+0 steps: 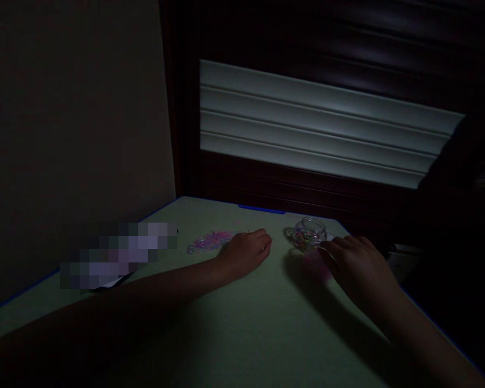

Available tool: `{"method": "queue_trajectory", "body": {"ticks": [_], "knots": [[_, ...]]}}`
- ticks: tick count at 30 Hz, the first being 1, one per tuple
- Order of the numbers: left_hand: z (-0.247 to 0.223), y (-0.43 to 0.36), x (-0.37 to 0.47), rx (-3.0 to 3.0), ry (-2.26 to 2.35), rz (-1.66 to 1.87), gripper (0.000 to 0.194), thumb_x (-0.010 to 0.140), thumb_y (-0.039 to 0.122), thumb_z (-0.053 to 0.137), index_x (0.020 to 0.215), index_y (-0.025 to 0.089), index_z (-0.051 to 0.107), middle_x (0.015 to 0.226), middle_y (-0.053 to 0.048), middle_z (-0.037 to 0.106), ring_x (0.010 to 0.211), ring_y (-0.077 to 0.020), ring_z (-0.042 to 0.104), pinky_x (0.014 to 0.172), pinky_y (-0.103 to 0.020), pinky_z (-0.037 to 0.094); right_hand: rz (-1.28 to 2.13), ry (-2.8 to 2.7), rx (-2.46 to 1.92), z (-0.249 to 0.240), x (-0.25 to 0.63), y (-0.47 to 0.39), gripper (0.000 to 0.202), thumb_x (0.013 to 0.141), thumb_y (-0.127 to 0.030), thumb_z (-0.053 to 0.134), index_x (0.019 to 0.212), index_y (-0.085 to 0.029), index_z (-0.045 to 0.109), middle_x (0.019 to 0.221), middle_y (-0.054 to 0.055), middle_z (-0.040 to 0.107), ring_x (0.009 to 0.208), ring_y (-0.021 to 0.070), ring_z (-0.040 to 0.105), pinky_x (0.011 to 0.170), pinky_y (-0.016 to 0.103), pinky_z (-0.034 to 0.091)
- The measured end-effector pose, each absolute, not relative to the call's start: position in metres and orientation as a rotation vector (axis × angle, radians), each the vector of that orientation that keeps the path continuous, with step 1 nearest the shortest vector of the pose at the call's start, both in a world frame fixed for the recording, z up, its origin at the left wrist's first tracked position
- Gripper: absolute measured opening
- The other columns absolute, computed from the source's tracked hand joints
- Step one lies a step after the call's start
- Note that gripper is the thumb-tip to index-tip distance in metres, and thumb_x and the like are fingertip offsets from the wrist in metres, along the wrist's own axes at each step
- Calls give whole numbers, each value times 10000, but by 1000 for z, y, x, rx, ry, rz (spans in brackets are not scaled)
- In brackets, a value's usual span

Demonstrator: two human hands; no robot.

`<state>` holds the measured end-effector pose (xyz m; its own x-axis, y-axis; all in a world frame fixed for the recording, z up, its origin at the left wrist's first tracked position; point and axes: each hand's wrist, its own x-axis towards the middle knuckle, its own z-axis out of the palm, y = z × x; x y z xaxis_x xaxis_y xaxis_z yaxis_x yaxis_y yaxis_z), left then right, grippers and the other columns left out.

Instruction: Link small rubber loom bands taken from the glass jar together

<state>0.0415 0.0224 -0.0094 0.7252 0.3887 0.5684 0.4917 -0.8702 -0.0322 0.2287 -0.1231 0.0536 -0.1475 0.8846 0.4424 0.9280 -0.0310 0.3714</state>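
r hand (358, 264) is v near glass jar (313, 230), so a bump cld spill coloured bits (304, 237); can't tell if its grip or l hand (248, 252) clamps anything.

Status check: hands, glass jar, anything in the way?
Left hand curled beside colourful pile, hold unclear. Right hand by glass jar, hold unclear. Jar upright, uncovered, colourful bits inside. Pink item close in front, might obstruct.

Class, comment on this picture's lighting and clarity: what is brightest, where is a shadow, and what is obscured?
Head view: dim overall, pale slats brightest; head view: a dark shadow lies on the table beside the right hand; head view: coarse pixelation hides a patch at image left.
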Motion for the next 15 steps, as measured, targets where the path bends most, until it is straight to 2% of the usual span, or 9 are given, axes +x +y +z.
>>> {"method": "queue_trajectory", "body": {"ticks": [7, 15], "knots": [[-8, 30, 42, -2695, -842, -728, 203, 876, 199, 366, 889, 179, 567, 835, -26, 553, 788, -144, 529, 669, -251, 403, -926, -2130, -2016, 54, 229, -124, 178, 824, -184, 462, 886, -198, 628, 792, 33, 629, 765, 186, 542, 706, 314, 297], [-5, 36, 55, -2589, -775, -562, 158, 855, 179, 418, 830, 164, 574, 850, -38, 551, 815, -171, 487, 659, -273, 392, -930, -2137, -1983, 54, 228, -123, 172, 824, -199, 467, 876, -201, 631, 798, 30, 630, 762, 186, 546, 707, 322, 300]]}}
